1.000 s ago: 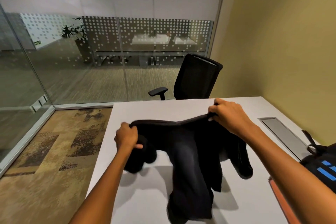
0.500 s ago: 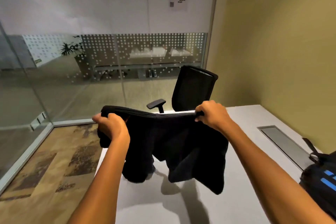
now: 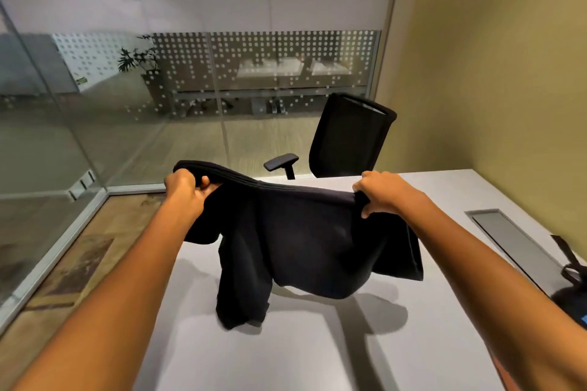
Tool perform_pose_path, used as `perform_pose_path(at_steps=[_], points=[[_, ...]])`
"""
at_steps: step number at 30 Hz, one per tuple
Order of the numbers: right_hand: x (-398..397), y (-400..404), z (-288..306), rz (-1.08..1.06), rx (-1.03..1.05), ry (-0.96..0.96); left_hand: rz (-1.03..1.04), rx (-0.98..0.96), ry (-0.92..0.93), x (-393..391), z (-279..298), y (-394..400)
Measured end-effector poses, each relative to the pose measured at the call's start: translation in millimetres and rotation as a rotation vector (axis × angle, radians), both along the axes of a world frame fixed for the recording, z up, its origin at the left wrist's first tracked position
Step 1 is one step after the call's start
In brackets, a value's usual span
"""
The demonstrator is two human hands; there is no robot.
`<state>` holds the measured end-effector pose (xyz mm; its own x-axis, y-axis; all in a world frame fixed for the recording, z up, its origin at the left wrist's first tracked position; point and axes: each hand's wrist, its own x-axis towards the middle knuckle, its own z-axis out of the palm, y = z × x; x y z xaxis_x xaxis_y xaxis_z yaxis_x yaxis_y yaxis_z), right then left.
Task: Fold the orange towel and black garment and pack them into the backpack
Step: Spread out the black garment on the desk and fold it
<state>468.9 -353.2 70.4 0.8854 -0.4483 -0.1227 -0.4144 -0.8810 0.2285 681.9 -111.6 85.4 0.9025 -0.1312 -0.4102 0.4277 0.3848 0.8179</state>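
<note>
The black garment [image 3: 305,241] is held up by its ribbed top edge above the white table [image 3: 317,352], its lower folds hanging just off the surface; that edge is gripped at nine o'clock by the curled fingers of the left hand [image 3: 185,192] and pinched at three o'clock by the right hand [image 3: 386,192]. The spreading-out step before folding appears to be in hand, with the backpack [image 3: 571,301] glimpsed at four o'clock by the table's edge. Next, the cloth would probably need to be laid flat and smoothed.
</note>
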Motion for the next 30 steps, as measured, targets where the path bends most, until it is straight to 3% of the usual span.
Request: perform_pose_path(at_steps=[9,17,21,24,27,30], points=[[39,-70,12,-0.012,-0.167,-0.154,-0.067,-0.082,0.068,48,5,-38],[66,-124,24,0.015,-0.316,-0.584,0.05,-0.273,-0.083,91,30,-74],[67,-140,7,0.109,-0.237,-0.672,0.153,-0.235,-0.179,108,11,-69],[59,-135,-39,0.207,-0.106,-0.571,0.115,-0.026,-0.312,84,-35,-56],[49,-118,-104,0.188,0.169,-0.385,-0.03,0.48,-0.431,46,-105,-38],[31,-92,-170,0.143,0.382,-0.243,-0.259,0.972,-0.431,19,-161,-18]])
